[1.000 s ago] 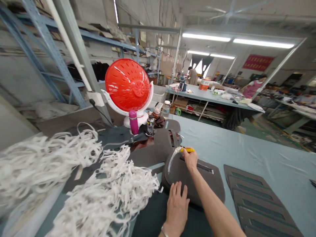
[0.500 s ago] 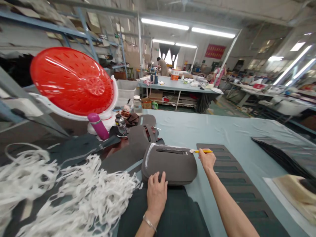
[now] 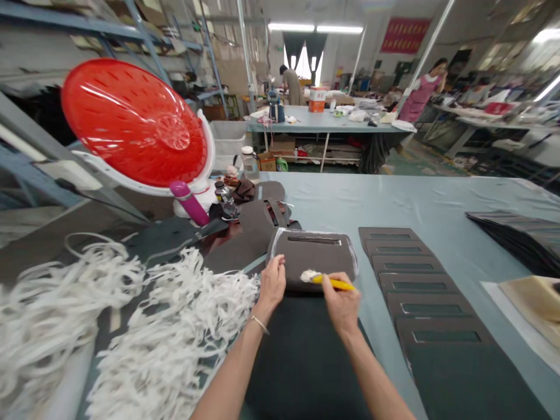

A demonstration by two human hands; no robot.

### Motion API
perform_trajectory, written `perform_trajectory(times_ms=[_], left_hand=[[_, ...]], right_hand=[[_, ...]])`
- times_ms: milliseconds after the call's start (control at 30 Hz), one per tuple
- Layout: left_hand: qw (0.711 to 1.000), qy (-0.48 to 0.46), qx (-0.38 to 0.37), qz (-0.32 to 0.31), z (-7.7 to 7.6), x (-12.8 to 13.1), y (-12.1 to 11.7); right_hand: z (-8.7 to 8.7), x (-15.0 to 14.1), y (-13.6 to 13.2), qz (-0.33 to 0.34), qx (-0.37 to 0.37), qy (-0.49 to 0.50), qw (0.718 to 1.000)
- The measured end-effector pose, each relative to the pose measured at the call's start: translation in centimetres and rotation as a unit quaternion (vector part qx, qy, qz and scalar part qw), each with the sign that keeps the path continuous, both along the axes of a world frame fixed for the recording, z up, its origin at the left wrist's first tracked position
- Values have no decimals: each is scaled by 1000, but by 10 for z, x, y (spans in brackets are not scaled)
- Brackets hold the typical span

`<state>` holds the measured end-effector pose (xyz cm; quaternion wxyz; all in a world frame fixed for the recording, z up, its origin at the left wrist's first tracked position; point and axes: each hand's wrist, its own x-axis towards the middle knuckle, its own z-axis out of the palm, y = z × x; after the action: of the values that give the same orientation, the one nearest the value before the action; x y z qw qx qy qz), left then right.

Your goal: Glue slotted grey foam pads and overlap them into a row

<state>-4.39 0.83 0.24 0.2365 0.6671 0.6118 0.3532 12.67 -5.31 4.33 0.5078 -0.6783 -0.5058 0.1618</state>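
A dark grey panel (image 3: 312, 254) with rounded corners and a slot near its far edge lies on a stack of dark green sheets (image 3: 306, 361). White, wet-looking paste lines its far, left and right edges. My left hand (image 3: 272, 283) is at the panel's near left corner, fingers bent together over the edge; the thumb is mostly hidden. In my right hand (image 3: 342, 303) is a yellow-handled brush (image 3: 335, 283), gripped near its bristles. The white-coated bristle tip is over the near part of the panel, close to its front edge.
White strips (image 3: 175, 338) are heaped on the left. Overlapping slotted panels (image 3: 420, 297) lie on the right, beyond them a dark stack (image 3: 516, 236). A red fan (image 3: 140, 128), a purple bottle (image 3: 189, 203) and grey pieces (image 3: 249, 227) stand or lie back left. Two people are farther off.
My right hand has brought the brush from the panel's far right corner to its near side. My left hand has shifted from the near edge to the left corner. Paste now lines the right edge.
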Motion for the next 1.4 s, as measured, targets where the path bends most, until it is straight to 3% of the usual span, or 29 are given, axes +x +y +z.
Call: perform_trajectory(times_ms=[100,200,267,333,433,500,567,700,800,900,1033,1100,1167,1300,1400], left_hand=[[999,-6,-29,13,0,-23,23],[997,76,-29,-9,-6,-32,28],[994,109,-9,-15,-10,-32,24],[992,127,12,-19,-11,-30,18],[985,167,38,-15,-8,-22,13],[978,202,42,18,-3,-12,14],[971,228,45,50,3,2,16],[966,248,67,34,8,34,15],[961,267,63,29,5,45,10],[962,263,67,36,2,46,7],[965,247,74,38,1,44,7],[966,245,74,39,1,45,8],[965,249,73,42,0,46,9],[962,260,73,42,-2,47,10],[962,262,74,38,-3,47,10]], right_hand=[[-11,-58,13,138,20,40,989],[-25,-61,12,134,6,39,990],[-31,-28,1,92,-17,26,995],[-34,23,-14,27,-37,6,999],[-29,94,-28,-136,-43,-33,989],[-21,113,-21,-219,-22,-48,974],[-13,99,3,-220,13,-35,975],[-5,4,77,-29,58,38,997],[-13,-51,115,81,41,58,994],[-29,-33,121,73,11,32,997],[-36,53,103,-117,22,-45,992],[-31,70,102,-174,37,-65,982],[-26,52,109,-135,64,-59,987],[-23,-32,137,64,97,-14,993],[-31,-47,151,98,68,-25,993]])
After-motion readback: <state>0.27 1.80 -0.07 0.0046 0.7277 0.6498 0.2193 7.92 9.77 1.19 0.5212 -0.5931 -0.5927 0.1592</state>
